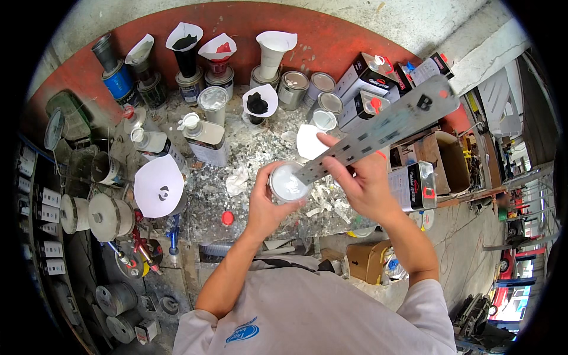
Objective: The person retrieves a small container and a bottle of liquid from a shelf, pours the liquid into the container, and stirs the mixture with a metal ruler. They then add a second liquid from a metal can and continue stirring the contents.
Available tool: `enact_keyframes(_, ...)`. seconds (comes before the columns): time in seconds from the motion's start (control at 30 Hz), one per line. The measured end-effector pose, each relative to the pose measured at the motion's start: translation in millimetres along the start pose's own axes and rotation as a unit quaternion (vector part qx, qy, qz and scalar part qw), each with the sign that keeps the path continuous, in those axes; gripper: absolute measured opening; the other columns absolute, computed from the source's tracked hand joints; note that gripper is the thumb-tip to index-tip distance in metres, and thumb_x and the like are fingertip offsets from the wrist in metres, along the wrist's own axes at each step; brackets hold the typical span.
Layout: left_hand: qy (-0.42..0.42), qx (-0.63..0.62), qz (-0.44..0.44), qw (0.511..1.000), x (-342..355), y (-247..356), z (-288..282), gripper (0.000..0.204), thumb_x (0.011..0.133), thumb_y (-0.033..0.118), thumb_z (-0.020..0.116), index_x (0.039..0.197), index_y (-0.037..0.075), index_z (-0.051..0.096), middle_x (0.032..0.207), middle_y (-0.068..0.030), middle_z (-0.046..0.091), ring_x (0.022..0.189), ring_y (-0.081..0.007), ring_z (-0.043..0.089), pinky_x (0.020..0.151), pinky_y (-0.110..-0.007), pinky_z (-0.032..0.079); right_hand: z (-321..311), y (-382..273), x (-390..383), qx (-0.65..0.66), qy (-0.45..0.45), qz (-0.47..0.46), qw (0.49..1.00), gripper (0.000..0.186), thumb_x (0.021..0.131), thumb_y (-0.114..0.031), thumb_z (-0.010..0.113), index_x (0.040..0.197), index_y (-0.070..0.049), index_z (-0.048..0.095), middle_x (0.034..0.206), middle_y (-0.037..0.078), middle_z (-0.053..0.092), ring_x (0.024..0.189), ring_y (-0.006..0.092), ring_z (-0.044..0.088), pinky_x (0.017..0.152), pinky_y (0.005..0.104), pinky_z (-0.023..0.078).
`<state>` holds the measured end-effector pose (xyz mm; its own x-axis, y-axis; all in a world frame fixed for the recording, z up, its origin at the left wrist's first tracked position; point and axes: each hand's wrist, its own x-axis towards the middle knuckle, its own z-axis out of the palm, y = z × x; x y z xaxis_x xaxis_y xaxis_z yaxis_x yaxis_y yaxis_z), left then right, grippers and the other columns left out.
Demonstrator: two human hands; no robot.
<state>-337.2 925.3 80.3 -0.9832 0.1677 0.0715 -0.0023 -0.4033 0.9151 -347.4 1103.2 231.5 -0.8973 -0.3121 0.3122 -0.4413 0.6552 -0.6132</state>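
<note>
Two round, cream-coloured lidded pots (110, 216) stand side by side at the far left. Next to them, a broad white paper cone (158, 186) with a dark patch in its centre faces upward; just below it lie a red spray gun (139, 241) and a blue spray gun (173, 235). An off-white rectangular can (207, 145) with a white cap stands on the paint-spattered grey bench (204, 204), farther back. A round red plastic cap (228, 218) lies near the bench's front edge, and a crumpled piece of white paper (236, 180) lies behind it. At centre, the left hand (264, 201) has its fingers and thumb closed around the wall of a round, clear-sided cup (274, 188) containing white liquid (291, 184). The cup is held above the bench's front portion. A long, flat, grey metal strip (384, 118) pierced with holes slopes from the cup's mouth up to the right; immersion depth cannot be determined. The right hand (361, 184) grips this strip, thumb against its face. Farther right, a white rectangular can with a red cap (408, 188) stands near the right wrist, beside an open brown cardboard box (441, 155).
</note>
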Motion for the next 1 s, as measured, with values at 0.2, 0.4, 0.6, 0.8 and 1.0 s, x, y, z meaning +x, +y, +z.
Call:
enact_keyframes(0.2,0.011,0.011,-0.008,1.000,1,-3,0,0.089,0.064,-0.006,0.087,0.141,0.001,0.043,0.135,-0.0099,0.054,0.127,-0.0200,0.054,0.112,-0.036,0.043,9,-9,-5,0.011,0.043,-0.062,0.997,0.034,0.094,-0.006,0.067,0.128,-0.002,0.067,0.076,0.006,0.065,0.063,0.0150,0.058,0.060,0.0298,0.045)
enact_keyframes(0.4,0.004,0.023,-0.001,1.000,-2,-9,0,0.089,0.064,-0.007,0.087,0.141,0.002,0.043,0.135,-0.0096,0.054,0.127,-0.0201,0.054,0.112,-0.037,0.043,-8,-11,4,0.039,0.103,-0.051,0.993,0.034,0.094,-0.008,0.068,0.128,-0.002,0.067,0.077,0.005,0.066,0.062,0.0115,0.057,0.060,0.0282,0.046)
enact_keyframes(0.6,0.004,0.013,0.009,1.000,-1,-4,0,0.088,0.063,-0.006,0.087,0.140,0.002,0.044,0.134,-0.0098,0.054,0.126,-0.0200,0.054,0.110,-0.037,0.044,-1,1,5,0.016,0.061,-0.044,0.997,0.037,0.094,-0.008,0.068,0.131,-0.003,0.066,0.076,0.007,0.066,0.063,0.0146,0.058,0.061,0.0291,0.047)
enact_keyframes(0.8,0.006,0.010,0.004,1.000,0,-1,1,0.087,0.065,-0.007,0.086,0.140,0.002,0.044,0.134,-0.0097,0.055,0.126,-0.0200,0.055,0.110,-0.036,0.044,11,-8,-8,0.032,0.018,-0.045,0.998,0.038,0.093,-0.006,0.069,0.130,-0.005,0.068,0.077,0.003,0.062,0.069,0.0146,0.055,0.064,0.0308,0.042)
enact_keyframes(1.0,0.003,0.046,0.012,0.999,-3,-15,-3,0.085,0.068,0.000,0.088,0.140,0.004,0.045,0.135,-0.0100,0.054,0.123,-0.0197,0.057,0.104,-0.035,0.049,-3,-13,6,0.024,0.090,-0.102,0.990,0.036,0.093,-0.008,0.069,0.128,-0.002,0.067,0.077,0.008,0.067,0.064,0.0190,0.061,0.062,0.0306,0.047)
